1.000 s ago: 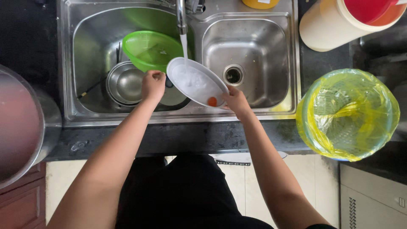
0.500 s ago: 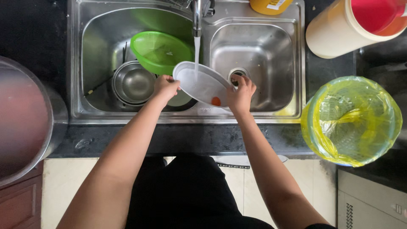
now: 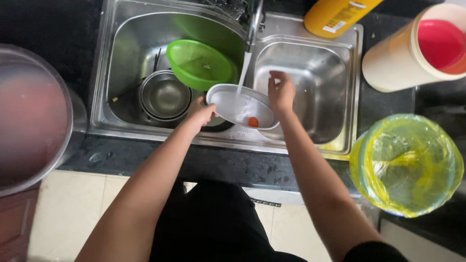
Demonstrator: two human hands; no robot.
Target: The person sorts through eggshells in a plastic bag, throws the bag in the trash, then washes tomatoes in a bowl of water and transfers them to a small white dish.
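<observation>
Gripping the near-left rim of a white oval dish (image 3: 241,105), the left hand (image 3: 200,114) carries it alone, fingers curled under the edge and thumb on top. The right hand (image 3: 280,92) hovers at the dish's right rim with fingers loosely bunched and closed on nothing that I can make out; whether it touches the rim is unclear.

From the head view, the dish sits tilted over the divider of a steel double sink (image 3: 340,145), under a stream of water from the tap (image 3: 254,24). A small orange-red scrap (image 3: 253,121) lies at its near edge.

It looks rigid and glazed or plastic, light enough for one hand, but wet and so probably slippery; if ceramic, it would chip against steel. Opposite rims seem the safest hold.

Left of it rest a green bowl (image 3: 200,63) and a steel bowl (image 3: 165,97). On the dark surface (image 3: 145,160) stand a yellow bottle (image 3: 337,14), a cream jug (image 3: 412,48) and a yellow-lined bin (image 3: 407,165).
</observation>
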